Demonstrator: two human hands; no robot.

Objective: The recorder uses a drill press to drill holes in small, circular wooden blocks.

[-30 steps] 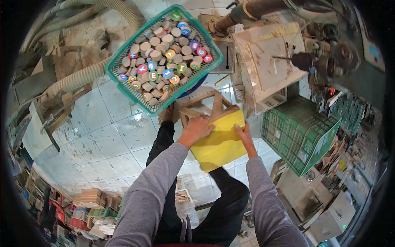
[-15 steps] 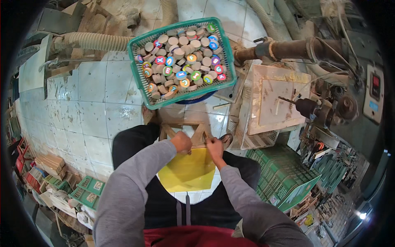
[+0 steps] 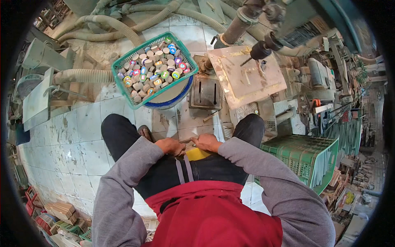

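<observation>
Curled inward, nearly meeting: fingers of the left hand and right hand at the far edge of a yellow panel, firmness of hold impossible to tell. Likely hazards: fingers pinched through a sudden shift of body weight, or tilting through uneven pulling. Visible between dark trouser legs: only a smooth, bright strip. Beyond: a green basket of wooden discs.
</observation>
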